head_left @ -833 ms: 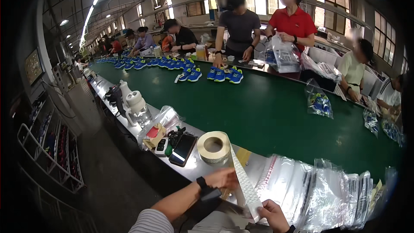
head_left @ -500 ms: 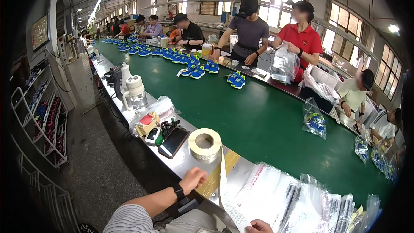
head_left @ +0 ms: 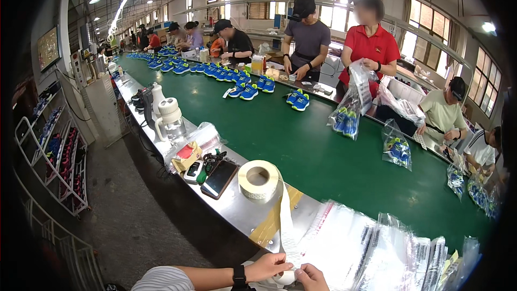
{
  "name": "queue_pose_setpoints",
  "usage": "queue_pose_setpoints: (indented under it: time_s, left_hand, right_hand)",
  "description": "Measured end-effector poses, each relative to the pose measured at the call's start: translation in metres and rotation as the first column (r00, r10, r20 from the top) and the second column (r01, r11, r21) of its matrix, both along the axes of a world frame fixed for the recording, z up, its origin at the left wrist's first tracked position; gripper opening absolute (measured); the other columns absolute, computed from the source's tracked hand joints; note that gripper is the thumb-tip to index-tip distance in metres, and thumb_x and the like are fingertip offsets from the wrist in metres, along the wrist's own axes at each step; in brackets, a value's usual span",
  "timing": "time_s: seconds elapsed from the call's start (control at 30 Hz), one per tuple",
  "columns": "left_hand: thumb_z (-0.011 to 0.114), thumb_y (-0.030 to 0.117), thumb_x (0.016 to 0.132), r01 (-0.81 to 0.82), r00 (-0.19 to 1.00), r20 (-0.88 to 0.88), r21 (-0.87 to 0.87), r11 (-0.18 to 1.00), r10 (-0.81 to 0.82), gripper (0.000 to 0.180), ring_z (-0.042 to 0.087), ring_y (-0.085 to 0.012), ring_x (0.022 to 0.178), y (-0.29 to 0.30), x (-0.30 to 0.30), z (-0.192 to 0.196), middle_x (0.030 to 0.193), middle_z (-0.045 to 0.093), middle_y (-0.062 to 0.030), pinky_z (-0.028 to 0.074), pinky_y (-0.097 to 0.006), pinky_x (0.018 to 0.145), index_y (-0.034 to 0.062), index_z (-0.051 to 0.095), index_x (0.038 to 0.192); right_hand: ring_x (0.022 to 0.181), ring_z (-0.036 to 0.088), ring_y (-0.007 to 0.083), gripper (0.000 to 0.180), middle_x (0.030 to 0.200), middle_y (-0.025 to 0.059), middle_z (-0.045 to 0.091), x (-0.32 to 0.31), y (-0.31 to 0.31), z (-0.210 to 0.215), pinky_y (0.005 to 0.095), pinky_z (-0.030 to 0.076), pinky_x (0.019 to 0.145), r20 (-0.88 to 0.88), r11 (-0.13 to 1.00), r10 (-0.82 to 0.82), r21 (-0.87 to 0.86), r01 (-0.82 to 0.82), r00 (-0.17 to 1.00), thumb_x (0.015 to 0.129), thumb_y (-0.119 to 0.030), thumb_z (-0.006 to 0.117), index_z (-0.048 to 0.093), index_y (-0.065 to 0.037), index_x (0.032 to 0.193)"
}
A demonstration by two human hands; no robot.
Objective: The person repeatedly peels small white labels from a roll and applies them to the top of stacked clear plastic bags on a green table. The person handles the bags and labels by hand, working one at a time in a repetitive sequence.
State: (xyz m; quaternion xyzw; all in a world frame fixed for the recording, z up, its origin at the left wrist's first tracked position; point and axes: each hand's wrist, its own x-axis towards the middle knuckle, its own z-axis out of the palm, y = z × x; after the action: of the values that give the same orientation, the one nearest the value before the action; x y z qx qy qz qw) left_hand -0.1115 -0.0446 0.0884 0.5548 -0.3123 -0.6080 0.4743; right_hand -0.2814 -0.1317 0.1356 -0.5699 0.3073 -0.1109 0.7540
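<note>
Both hands meet at the lower edge of the view, close together at the loose end of a white paper strip. The left hand comes in from the left with a dark watch on its wrist, its fingertips pinched on the strip; the right hand grips it just beside them, and the paper curls between the two. From there the strip runs up to its roll, which lies flat on the metal worktop, next to a band of brown tape. Left of the roll lie a dark phone and a small paper box, with a lidded jug farther along. Clear plastic bags lie in overlapping stacks to the right of the strip. Beyond the worktop stretches a green belt carrying blue shoes, some in rows. Across it, a person in a red shirt holds a clear bag with blue shoes inside.
</note>
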Motion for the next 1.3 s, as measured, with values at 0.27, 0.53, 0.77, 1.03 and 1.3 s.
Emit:
queue_pose_setpoints:
  time_s: [0.27, 0.53, 0.77, 1.03, 1.3]
  left_hand:
    - [0.059, 0.024, 0.093, -0.017, 0.985, 0.169, -0.094, 0.995, 0.033, 0.022, 0.044, -0.0032, 0.063, -0.005, 0.003, 0.010, 0.071, 0.050, 0.0029, 0.038, -0.019, 0.056, 0.0029, 0.056, 0.088]
    - [0.066, 0.022, 0.086, -0.243, 0.778, 0.484, -0.357, 0.902, 0.401, 0.021, 0.057, -0.0122, 0.071, 0.008, 0.006, 0.019, 0.081, 0.057, -0.0036, 0.048, -0.025, 0.064, 0.0045, 0.057, 0.093]
    - [0.066, 0.020, 0.086, 0.061, 0.684, 0.691, -0.374, 0.926, 0.234, 0.022, 0.062, -0.0202, 0.076, 0.010, 0.001, 0.043, 0.089, 0.061, -0.0087, 0.050, -0.028, 0.070, 0.0042, 0.061, 0.100]
    - [0.062, 0.017, 0.090, -0.213, 0.966, 0.093, -0.248, 0.945, 0.242, 0.016, 0.055, -0.0045, 0.072, -0.003, 0.019, 0.026, 0.081, 0.060, 0.0009, 0.045, -0.021, 0.065, 0.0007, 0.062, 0.092]
    - [0.063, 0.011, 0.084, 0.314, 0.660, 0.710, -0.559, 0.767, 0.247, 0.021, 0.061, -0.0235, 0.090, -0.033, 0.037, 0.048, 0.094, 0.064, -0.0085, 0.050, -0.032, 0.077, 0.0043, 0.063, 0.104]
  right_hand:
    - [0.063, 0.045, 0.0042, 0.007, 0.070, -0.0043, 0.051, 0.001, -0.005, -0.008, 0.0192, 0.038, 0.055, -0.043, 0.999, 0.031, -0.025, -0.032, 0.999, 0.092, -0.011, 0.056, 0.055, -0.008, 0.086]
    - [0.066, 0.052, 0.0085, 0.006, 0.072, 0.0026, 0.057, 0.010, -0.001, -0.013, 0.0251, 0.044, 0.058, -0.005, 0.945, -0.037, -0.326, 0.033, 0.999, 0.089, -0.008, 0.058, 0.056, -0.003, 0.085]
    - [0.066, 0.057, 0.0231, 0.009, 0.076, 0.0138, 0.061, 0.028, -0.001, 0.000, 0.0321, 0.046, 0.062, 0.087, 0.797, -0.024, -0.599, 0.072, 0.996, 0.086, -0.009, 0.061, 0.058, -0.001, 0.088]
    - [0.068, 0.057, 0.0334, 0.009, 0.075, 0.0169, 0.058, 0.036, 0.002, 0.009, 0.0365, 0.046, 0.061, 0.164, 0.640, -0.076, -0.748, 0.174, 0.984, 0.085, -0.010, 0.061, 0.057, -0.001, 0.085]
    - [0.075, 0.057, 0.0316, 0.021, 0.083, 0.0123, 0.060, -0.001, -0.028, -0.037, 0.0362, 0.045, 0.070, -0.263, 0.685, -0.314, -0.728, 0.025, 0.912, 0.079, -0.020, 0.069, 0.058, -0.003, 0.084]
